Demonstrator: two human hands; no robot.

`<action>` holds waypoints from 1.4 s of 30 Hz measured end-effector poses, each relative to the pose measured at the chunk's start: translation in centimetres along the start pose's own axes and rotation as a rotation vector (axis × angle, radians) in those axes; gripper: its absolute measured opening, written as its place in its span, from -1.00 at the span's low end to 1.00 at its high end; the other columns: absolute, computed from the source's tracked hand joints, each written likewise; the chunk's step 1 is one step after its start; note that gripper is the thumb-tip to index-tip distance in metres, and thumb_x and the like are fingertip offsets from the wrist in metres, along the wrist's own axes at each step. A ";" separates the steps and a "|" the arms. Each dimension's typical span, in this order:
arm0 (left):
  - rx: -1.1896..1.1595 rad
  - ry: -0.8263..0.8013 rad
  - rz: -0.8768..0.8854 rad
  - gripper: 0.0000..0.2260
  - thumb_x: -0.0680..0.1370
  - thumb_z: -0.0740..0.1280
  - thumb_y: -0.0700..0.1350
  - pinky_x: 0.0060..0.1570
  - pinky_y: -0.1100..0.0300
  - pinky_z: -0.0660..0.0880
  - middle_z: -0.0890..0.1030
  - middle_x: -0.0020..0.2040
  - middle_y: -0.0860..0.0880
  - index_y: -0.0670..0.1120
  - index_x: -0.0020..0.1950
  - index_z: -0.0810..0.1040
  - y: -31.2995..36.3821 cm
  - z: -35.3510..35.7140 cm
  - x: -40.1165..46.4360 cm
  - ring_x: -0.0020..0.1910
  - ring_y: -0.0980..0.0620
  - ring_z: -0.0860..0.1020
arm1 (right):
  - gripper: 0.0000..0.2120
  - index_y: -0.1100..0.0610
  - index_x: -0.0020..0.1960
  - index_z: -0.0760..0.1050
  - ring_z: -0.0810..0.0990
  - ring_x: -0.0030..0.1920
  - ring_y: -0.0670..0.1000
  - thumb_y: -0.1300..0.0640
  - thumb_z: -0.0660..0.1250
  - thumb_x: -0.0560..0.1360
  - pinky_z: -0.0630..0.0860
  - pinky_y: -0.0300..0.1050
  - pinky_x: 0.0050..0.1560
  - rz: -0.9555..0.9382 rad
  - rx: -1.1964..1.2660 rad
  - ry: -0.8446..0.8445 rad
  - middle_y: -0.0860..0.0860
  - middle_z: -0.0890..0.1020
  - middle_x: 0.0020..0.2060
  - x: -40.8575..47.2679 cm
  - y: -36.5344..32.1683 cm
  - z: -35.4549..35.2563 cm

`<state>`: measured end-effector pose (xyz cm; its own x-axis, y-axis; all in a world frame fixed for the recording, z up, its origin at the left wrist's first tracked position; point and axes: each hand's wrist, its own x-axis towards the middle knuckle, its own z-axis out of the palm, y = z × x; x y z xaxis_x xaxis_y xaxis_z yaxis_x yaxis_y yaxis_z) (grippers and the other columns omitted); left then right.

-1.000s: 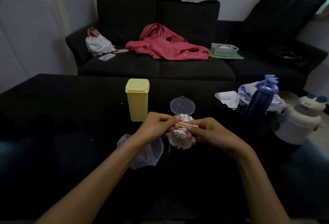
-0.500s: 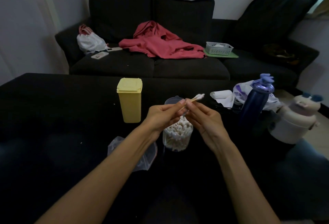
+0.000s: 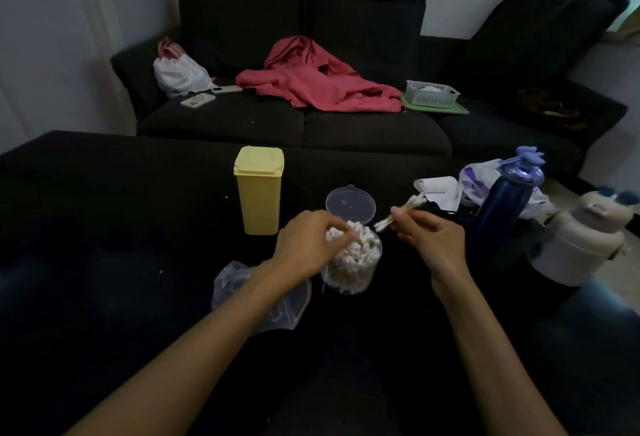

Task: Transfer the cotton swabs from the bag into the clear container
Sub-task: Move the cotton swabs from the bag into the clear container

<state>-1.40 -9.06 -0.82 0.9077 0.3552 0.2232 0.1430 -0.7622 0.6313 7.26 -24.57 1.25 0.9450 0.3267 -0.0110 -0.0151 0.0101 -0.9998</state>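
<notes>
The clear container (image 3: 353, 276) stands on the dark table (image 3: 104, 227), packed with white-tipped cotton swabs (image 3: 360, 248). My left hand (image 3: 308, 245) reaches into its open top, fingers curled among the swab tips. Just right of the container, my right hand (image 3: 429, 238) pinches a small bunch of swabs (image 3: 401, 210) held slanted above the rim. The clear plastic bag (image 3: 256, 297) lies crumpled on the table under my left wrist. The container's clear lid (image 3: 350, 205) rests behind it.
A yellow lidded box (image 3: 259, 189) stands left of the lid. At the right are a dark blue bottle (image 3: 502, 214), a cream bottle (image 3: 581, 245) and white crumpled bags (image 3: 481, 182). A dark sofa (image 3: 311, 130) with a red garment (image 3: 318, 82) lies behind.
My hands have separated. The left dropped onto the swabs in the container; the right moved right, keeping the bunch of swabs, now slanted instead of held over the container.
</notes>
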 end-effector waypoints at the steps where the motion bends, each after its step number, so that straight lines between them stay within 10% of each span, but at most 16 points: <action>1: 0.175 -0.042 0.103 -0.77 0.49 0.33 0.17 0.03 0.09 0.48 0.62 0.08 0.11 0.13 0.05 0.64 -0.2 0.1 -0.4 0.07 0.11 0.51 | -0.89 0.12 -0.05 0.63 0.66 -0.12 -0.09 0.15 0.43 0.42 0.55 -0.27 -0.11 0.012 -0.009 0.008 0.01 0.69 -0.17 0.2 0.4 -0.2; 9: 0.490 -0.162 0.351 -0.82 0.52 0.34 0.03 0.14 0.21 0.27 0.49 0.22 0.15 0.17 0.12 0.58 -1.4 -1.9 -1.4 0.25 0.13 0.33 | -0.88 0.13 -0.03 0.63 0.68 -0.07 -0.06 0.18 0.40 0.44 0.58 -0.25 -0.04 -0.003 -0.041 -0.202 0.05 0.71 -0.12 -0.1 1.1 -0.9; 18: -0.090 -0.180 -0.358 -0.48 0.51 0.37 0.04 0.28 -0.02 0.42 0.49 0.32 -0.08 -0.08 0.42 0.36 -3.1 -1.5 -0.9 0.28 -0.05 0.47 | -0.90 0.09 -0.07 0.64 0.67 -0.13 -0.19 0.19 0.42 0.42 0.55 -0.40 -0.12 -0.307 -0.325 -0.364 -0.07 0.69 -0.17 -0.7 1.3 0.5; 31: -0.332 -0.366 -0.394 -0.69 0.53 0.36 -0.19 -0.12 0.40 0.43 0.59 0.19 -0.13 -0.22 0.27 0.54 -3.3 -2.4 0.3 0.06 0.08 0.51 | -0.89 0.02 -0.09 0.65 0.67 -0.08 -0.13 0.19 0.43 0.42 0.55 -0.31 -0.07 -0.306 -0.400 -0.611 -0.12 0.71 -0.17 1.0 2.5 2.6; 42: -0.294 -0.380 -0.353 -0.70 0.53 0.38 -0.15 -0.13 0.36 0.43 0.60 0.01 -0.08 -0.22 0.23 0.57 -3.6 -2.1 0.7 -0.09 0.12 0.52 | -0.85 0.08 -0.04 0.64 0.69 -0.10 -0.09 0.17 0.45 0.39 0.60 -0.23 -0.06 -0.232 -0.498 -0.712 0.00 0.72 -0.17 1.7 2.4 3.5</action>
<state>-2.14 -4.91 -1.40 0.9103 0.3000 -0.2853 0.3963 -0.4322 0.8100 7.68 -20.70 -1.07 0.4783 0.8774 0.0376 0.4506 -0.2085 -0.8681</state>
